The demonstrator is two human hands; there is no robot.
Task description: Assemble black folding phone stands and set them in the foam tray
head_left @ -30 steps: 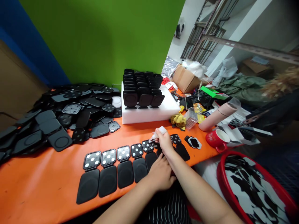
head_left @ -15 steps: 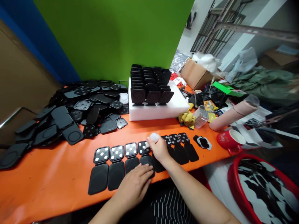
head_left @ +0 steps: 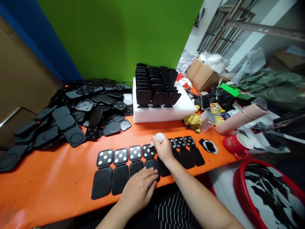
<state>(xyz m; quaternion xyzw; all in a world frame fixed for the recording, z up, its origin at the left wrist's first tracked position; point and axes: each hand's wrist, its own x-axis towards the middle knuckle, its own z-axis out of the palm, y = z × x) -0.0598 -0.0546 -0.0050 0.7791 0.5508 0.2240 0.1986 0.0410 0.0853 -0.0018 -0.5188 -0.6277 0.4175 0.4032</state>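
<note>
Gluing pass on the row of hinged black plates – both hands on the fourth plate from the left.

We have the right hand [head_left: 164, 151] closed around a small white squeeze bottle [head_left: 159, 138], nozzle angled down-left onto the dotted upper half of the fourth plate [head_left: 148, 151]. Left hand [head_left: 140, 187] lies flat, fingers spread, empty – pressing the smooth lower halves of the plates near the table's front edge. The row [head_left: 119, 167] runs left to right across the orange table [head_left: 47, 178]; the four plates at the left show white dots. Loose plates are heaped at far left [head_left: 71, 114], finished ones stand on a white foam block [head_left: 166, 113], red mug [head_left: 234, 143] at right.
</note>
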